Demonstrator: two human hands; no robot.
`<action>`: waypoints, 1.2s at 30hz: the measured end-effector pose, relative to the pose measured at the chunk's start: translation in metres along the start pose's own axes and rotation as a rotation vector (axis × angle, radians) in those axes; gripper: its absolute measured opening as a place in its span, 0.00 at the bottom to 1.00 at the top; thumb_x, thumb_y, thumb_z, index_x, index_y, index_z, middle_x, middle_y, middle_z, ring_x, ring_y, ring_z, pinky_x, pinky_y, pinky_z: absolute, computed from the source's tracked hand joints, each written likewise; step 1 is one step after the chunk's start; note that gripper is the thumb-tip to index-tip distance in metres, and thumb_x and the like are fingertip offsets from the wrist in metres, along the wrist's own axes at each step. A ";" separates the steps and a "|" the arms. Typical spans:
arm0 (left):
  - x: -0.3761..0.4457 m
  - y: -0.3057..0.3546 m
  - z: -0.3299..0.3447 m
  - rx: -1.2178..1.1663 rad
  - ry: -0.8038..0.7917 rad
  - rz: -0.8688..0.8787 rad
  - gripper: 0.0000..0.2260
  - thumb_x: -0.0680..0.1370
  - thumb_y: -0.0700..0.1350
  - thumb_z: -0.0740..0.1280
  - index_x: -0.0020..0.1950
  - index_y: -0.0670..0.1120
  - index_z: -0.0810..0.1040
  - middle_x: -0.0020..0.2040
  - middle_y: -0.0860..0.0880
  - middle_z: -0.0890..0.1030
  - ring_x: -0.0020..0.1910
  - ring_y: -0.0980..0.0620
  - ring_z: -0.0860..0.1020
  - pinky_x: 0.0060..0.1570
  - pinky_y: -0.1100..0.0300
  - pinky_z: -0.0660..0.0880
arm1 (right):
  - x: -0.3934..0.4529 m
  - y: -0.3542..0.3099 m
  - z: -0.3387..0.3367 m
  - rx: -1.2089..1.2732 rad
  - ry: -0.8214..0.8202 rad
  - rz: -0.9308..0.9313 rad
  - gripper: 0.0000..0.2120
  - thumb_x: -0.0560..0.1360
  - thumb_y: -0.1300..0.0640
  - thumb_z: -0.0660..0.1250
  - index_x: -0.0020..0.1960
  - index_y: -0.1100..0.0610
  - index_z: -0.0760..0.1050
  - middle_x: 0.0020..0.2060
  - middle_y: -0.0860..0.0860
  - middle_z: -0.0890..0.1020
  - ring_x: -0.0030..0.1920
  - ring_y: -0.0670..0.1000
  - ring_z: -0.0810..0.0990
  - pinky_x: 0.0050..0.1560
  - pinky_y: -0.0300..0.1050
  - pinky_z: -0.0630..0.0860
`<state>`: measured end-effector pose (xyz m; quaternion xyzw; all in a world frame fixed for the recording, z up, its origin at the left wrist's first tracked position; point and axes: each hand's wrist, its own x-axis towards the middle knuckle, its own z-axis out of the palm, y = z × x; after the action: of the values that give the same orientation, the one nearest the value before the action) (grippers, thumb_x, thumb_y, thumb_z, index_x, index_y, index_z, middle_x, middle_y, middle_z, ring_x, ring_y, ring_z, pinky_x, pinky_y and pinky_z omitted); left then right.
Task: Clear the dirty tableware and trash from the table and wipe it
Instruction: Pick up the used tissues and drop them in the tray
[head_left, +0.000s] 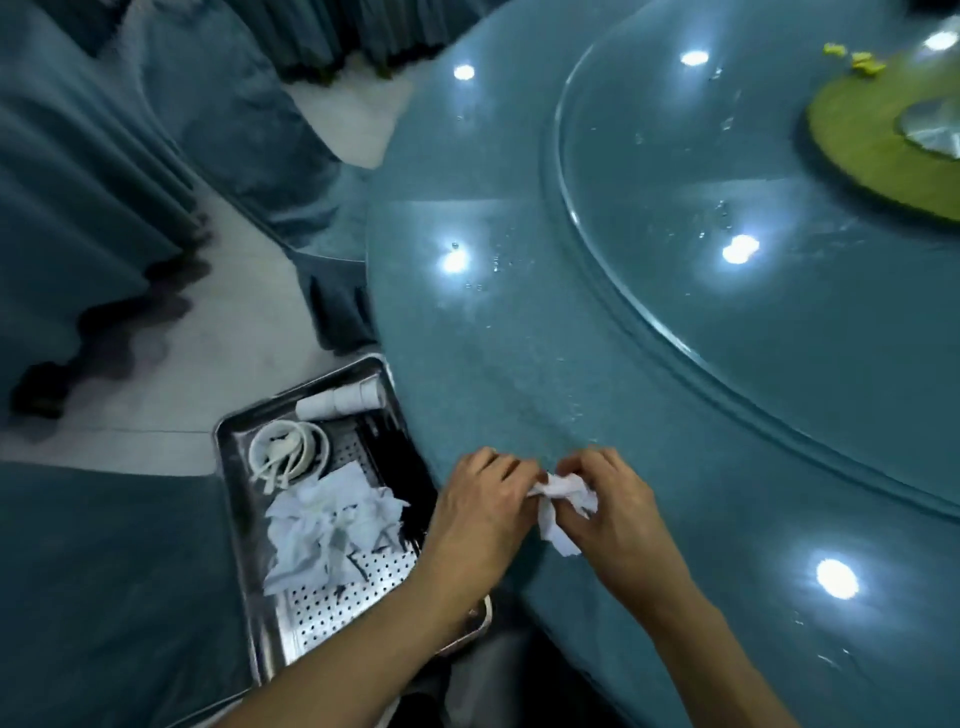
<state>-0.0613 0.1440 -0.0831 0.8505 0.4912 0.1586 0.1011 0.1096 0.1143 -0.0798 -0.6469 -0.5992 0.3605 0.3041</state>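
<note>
A crumpled white tissue (563, 493) hangs between both hands just above the near edge of the round teal table (519, 338). My left hand (480, 512) pinches its left end, and my right hand (615, 512) grips its right side with curled fingers. A loose flap of the tissue dangles below them. Left of the table sits a metal tray (234, 519) with a perforated floor. It holds a heap of used tissues (332, 525), a white bowl with spoons (288, 452), stacked white cups (340, 400) and dark chopsticks (395, 467).
A glass turntable (753, 208) covers the table's middle, with water drops on it, a green mat (872, 150) and yellow scraps (862, 60) at the far right. Chairs draped in teal fabric (78, 182) stand to the left, with pale floor between them.
</note>
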 end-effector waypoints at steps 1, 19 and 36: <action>-0.010 -0.015 -0.008 -0.004 -0.010 -0.046 0.07 0.72 0.49 0.64 0.46 0.51 0.79 0.40 0.54 0.81 0.41 0.48 0.77 0.44 0.56 0.70 | 0.007 -0.009 0.015 -0.013 -0.040 -0.020 0.11 0.72 0.58 0.73 0.47 0.45 0.73 0.45 0.41 0.77 0.46 0.44 0.77 0.44 0.42 0.72; -0.167 -0.218 -0.018 -0.070 -0.104 -0.628 0.13 0.74 0.44 0.74 0.51 0.54 0.72 0.45 0.55 0.81 0.44 0.51 0.75 0.39 0.54 0.74 | 0.062 -0.097 0.260 -0.264 -0.526 -0.183 0.16 0.80 0.54 0.64 0.67 0.51 0.76 0.61 0.48 0.79 0.57 0.50 0.78 0.57 0.46 0.75; -0.161 -0.325 0.007 0.060 -0.422 -0.698 0.21 0.80 0.52 0.67 0.72 0.51 0.69 0.69 0.48 0.75 0.66 0.44 0.73 0.64 0.47 0.73 | 0.069 -0.102 0.273 -0.362 -0.360 -0.120 0.16 0.80 0.55 0.64 0.68 0.49 0.74 0.57 0.48 0.78 0.55 0.49 0.76 0.54 0.45 0.76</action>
<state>-0.3950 0.1662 -0.2241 0.6493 0.7231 -0.0775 0.2226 -0.1723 0.1823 -0.1540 -0.5796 -0.7357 0.3378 0.0926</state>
